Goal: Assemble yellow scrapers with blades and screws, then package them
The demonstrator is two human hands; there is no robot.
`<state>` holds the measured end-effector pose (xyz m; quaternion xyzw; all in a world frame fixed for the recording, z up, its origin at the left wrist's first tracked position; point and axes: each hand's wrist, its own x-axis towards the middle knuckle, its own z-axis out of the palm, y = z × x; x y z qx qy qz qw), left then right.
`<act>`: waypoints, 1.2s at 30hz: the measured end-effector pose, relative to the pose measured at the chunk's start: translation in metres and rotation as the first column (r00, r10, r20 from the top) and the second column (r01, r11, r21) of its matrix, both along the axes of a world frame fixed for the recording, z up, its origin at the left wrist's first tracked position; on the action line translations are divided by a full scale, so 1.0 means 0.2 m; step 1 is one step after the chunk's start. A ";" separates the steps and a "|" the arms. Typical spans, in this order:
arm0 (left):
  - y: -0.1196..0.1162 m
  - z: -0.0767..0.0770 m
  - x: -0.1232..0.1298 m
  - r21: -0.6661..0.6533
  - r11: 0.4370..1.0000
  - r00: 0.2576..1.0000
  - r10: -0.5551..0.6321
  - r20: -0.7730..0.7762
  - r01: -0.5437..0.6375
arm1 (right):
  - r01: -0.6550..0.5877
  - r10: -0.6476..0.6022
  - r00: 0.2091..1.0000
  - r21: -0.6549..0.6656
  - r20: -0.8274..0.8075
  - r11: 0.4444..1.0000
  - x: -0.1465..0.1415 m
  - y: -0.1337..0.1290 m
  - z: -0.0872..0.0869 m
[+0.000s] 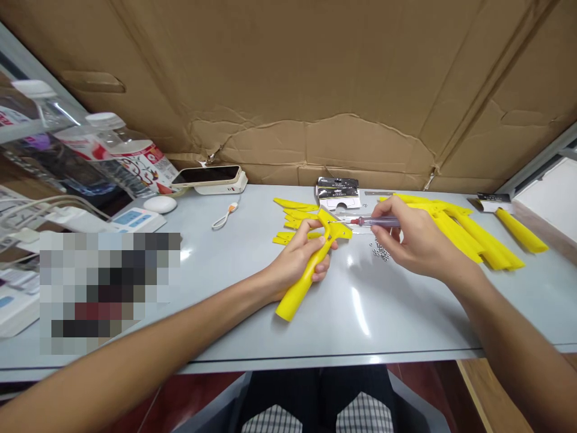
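Observation:
My left hand point(303, 255) is wrapped round a yellow plastic scraper point(300, 288), its handle slanting down toward me and its wide head up. My right hand point(408, 234) grips a screwdriver point(383, 222) with a clear purplish handle and red collar. The screwdriver's thin shaft lies level, its tip at the scraper's head; whether it sits in a screw is too small to tell. Beneath my right hand lies a small pile of metal nuts point(381, 251). Flat yellow plastic pieces point(293, 214) lie behind my left hand. Several yellow handles point(469, 231) are heaped beyond my right hand.
Black-and-white packaging point(338, 193) lies at the back by the cardboard wall point(315, 72). One wrapped scraper handle point(520, 230) is at the far right. A phone point(207, 175), a short cable point(224, 216), a white mouse point(160, 204), plastic bottles point(135, 156) and power strips point(135, 220) occupy the left side.

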<state>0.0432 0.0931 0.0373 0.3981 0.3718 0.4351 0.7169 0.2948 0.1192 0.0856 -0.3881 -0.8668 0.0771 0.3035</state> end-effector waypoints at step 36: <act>0.00 -0.01 -0.01 -0.027 1.000 1.000 0.008 0.008 -0.008 | 0.113 -0.111 0.990 -0.018 0.089 0.993 0.01 0.00 0.01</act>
